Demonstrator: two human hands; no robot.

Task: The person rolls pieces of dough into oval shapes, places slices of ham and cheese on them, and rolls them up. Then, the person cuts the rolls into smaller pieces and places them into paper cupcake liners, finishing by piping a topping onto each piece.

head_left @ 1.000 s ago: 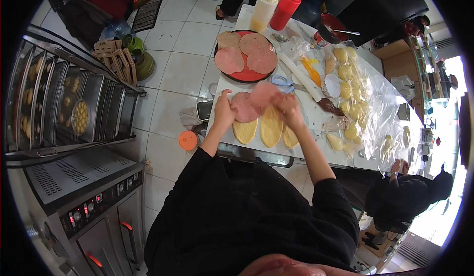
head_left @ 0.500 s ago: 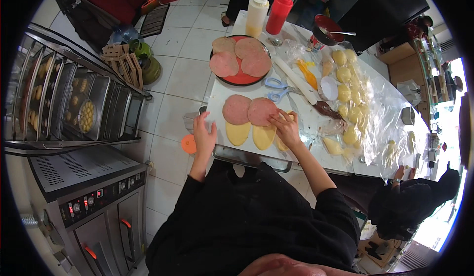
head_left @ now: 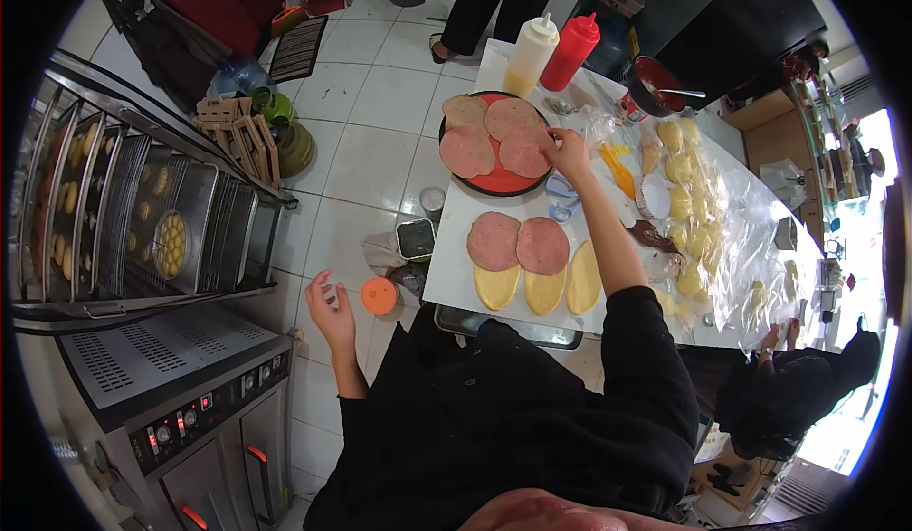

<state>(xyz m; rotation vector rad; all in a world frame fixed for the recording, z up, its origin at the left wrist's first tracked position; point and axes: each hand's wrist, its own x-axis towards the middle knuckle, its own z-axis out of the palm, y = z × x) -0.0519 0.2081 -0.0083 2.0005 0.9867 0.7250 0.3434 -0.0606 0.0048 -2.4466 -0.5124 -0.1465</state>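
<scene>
My right hand (head_left: pixel 568 153) reaches over a round red plate with a dark rim (head_left: pixel 516 180). Its fingertips pinch the right edge of a pink ham slice (head_left: pixel 523 147), which lies with several others on that plate. Nearer to me, three flat yellow dough ovals rest on the white table; a ham slice (head_left: pixel 493 240) covers the upper part of the left dough oval (head_left: pixel 497 291). Another ham slice (head_left: pixel 543 245) lies likewise on the middle dough oval (head_left: pixel 544 294). The right dough oval (head_left: pixel 583 280) is bare. My left hand (head_left: pixel 332 316), fingers loosely apart, hangs empty off the table's left side.
Beyond the plate stand a white squeeze bottle (head_left: pixel 531 54) and a red one (head_left: pixel 571 53). Blue-handled scissors (head_left: pixel 562 199) lie beside it. Dough balls (head_left: pixel 680 169) under plastic line the right side. An oven (head_left: pixel 180 369) and tray rack (head_left: pixel 142 218) stand left. Another person (head_left: pixel 798 379) works at right.
My right hand has gone from the slice on the middle dough to the plate of ham. My left hand has drawn away from the table, left and down. The view has shifted.
</scene>
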